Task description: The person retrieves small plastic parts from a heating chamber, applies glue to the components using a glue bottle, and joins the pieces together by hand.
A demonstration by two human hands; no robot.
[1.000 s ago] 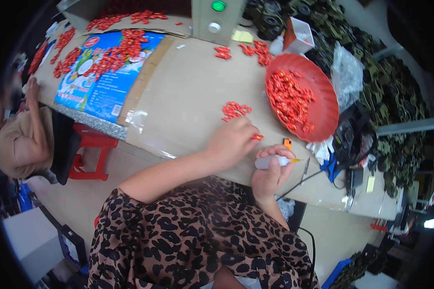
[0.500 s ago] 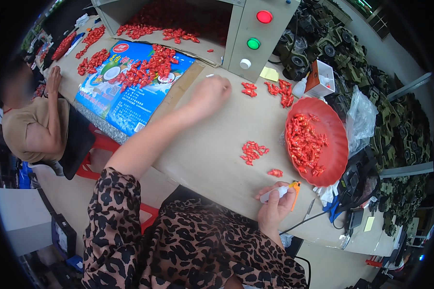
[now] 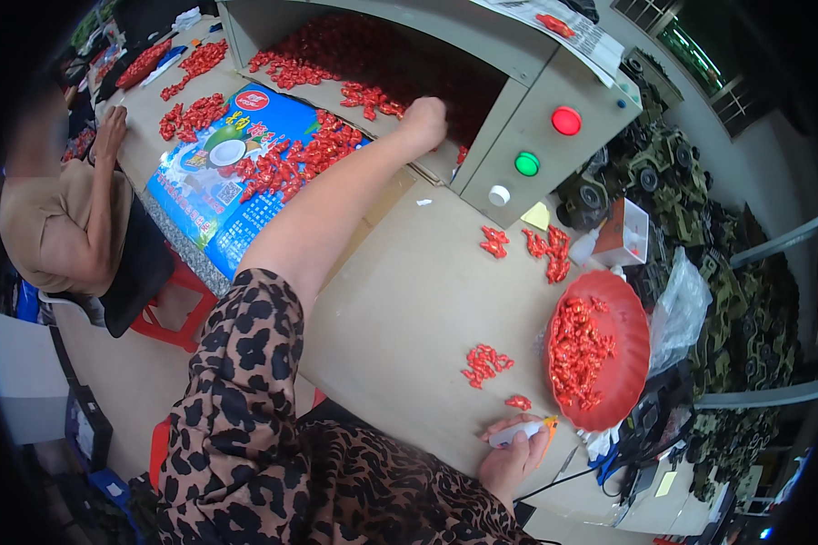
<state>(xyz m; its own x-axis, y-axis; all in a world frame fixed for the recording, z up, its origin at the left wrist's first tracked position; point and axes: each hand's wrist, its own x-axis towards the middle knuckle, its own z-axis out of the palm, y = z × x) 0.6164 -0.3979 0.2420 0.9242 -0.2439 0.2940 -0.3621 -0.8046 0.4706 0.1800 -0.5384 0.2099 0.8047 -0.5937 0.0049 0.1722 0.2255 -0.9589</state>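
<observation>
My left hand (image 3: 424,124) reaches to the opening of a grey metal box (image 3: 493,154), its fingers curled closed. What they hold, if anything, is hidden. Small shiny red plastic figures (image 3: 365,100) lie beside it at the opening, and many more fill the dark inside. In my right hand (image 3: 509,465), near the front edge of the table, is a small white squeeze bottle (image 3: 515,432). An orange strip (image 3: 549,434) shows at the fingertips. A single red figure (image 3: 518,401) and a small group of red figures (image 3: 487,365) lie just beyond that hand.
At right stands a red scalloped bowl (image 3: 623,363) of red figures, near a clear plastic bag (image 3: 682,300) and an open white box (image 3: 623,232). A blue printed sheet (image 3: 186,186) carries more figures. A co-worker (image 3: 59,213) sits at left. Green toy vehicles (image 3: 745,300) are piled behind.
My left hand has moved from over the bare tabletop away to the box opening. A small white scrap now shows on the table. My right hand keeps the bottle; the view has shifted.
</observation>
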